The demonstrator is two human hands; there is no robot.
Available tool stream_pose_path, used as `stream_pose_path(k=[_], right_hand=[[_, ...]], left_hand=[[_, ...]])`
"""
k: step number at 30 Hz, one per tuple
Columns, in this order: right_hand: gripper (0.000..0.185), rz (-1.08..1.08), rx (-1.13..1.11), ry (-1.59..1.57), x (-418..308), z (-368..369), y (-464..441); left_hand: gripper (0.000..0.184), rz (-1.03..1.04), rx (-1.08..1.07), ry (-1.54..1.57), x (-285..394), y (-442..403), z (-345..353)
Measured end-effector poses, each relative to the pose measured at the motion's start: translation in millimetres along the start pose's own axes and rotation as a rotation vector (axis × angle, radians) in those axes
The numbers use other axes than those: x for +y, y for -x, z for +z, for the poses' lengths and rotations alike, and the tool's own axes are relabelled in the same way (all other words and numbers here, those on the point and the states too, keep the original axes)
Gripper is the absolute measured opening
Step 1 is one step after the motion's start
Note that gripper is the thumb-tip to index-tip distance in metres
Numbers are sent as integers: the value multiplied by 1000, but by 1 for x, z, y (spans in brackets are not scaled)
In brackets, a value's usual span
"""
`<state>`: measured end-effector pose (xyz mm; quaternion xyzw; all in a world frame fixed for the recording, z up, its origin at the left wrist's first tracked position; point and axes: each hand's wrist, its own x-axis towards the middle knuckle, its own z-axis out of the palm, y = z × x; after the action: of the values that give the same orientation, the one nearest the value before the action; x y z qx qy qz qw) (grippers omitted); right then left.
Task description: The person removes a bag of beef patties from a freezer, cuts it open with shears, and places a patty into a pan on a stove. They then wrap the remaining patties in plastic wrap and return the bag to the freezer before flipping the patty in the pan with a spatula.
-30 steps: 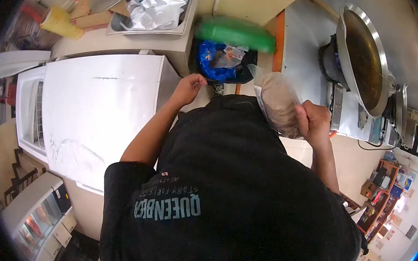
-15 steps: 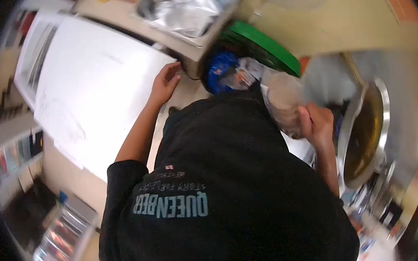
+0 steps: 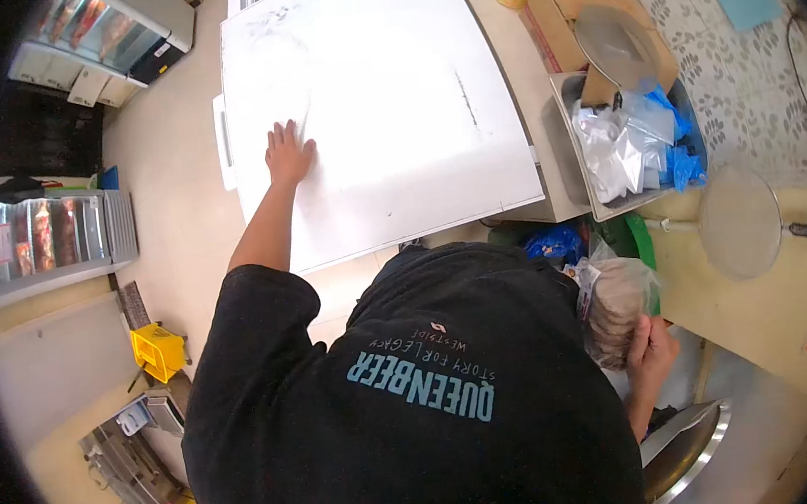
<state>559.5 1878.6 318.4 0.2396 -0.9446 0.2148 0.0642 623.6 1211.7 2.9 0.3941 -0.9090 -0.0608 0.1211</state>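
Observation:
My left hand lies with its fingers spread on the white lid of a chest-like appliance, near the lid's left side. Nothing is in it. At the lower right, my right hand is closed on a clear plastic bag that holds a stack of round, brownish-grey pieces. The bag hangs beside my black shirt, in front of a green rim and a blue bag.
A metal tray of plastic bags stands on the counter right of the lid. Further right hangs a round strainer. A large pan is at lower right. Display fridges and a yellow bucket are on the left.
The view has turned, bringing the white lid to the top centre. My left hand has moved from near the lid's edge onto its surface and spread its fingers. My right hand still holds the bag.

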Motion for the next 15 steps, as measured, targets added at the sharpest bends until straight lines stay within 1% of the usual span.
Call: stream_pose_path(k=[3,4,5,6,7,8,9,11,13,14,15], right_hand=[[32,-10,-57,91,-19,11,-15],[33,23,-69,73,-30,13,-21],[33,62,-83,56,-42,15,-25],[33,63,-89,66,-52,18,-31],[34,-9,-37,103,-64,23,-42],[34,-79,19,144,-74,26,-51],[34,-69,21,163,-80,27,-58],[33,-19,-54,102,-88,32,-76],[32,-50,-60,47,-100,42,-100],[31,-94,-67,37,-107,48,-112],[29,-142,-75,26,-113,56,-126]], left_hand=[[58,-11,-56,82,-5,20,-24],[46,-4,1,112,-8,24,-26],[46,-9,-3,119,-14,23,-28],[39,-18,-93,125,-21,23,-31],[32,-24,-184,132,-26,24,-32],[23,42,-67,141,-28,26,-34],[23,52,-76,159,-30,26,-38],[28,-263,-227,277,-33,20,-53],[36,-173,-209,248,-54,18,-53],[51,-118,-264,271,-58,18,-68],[51,-113,-263,285,-55,19,-80]])
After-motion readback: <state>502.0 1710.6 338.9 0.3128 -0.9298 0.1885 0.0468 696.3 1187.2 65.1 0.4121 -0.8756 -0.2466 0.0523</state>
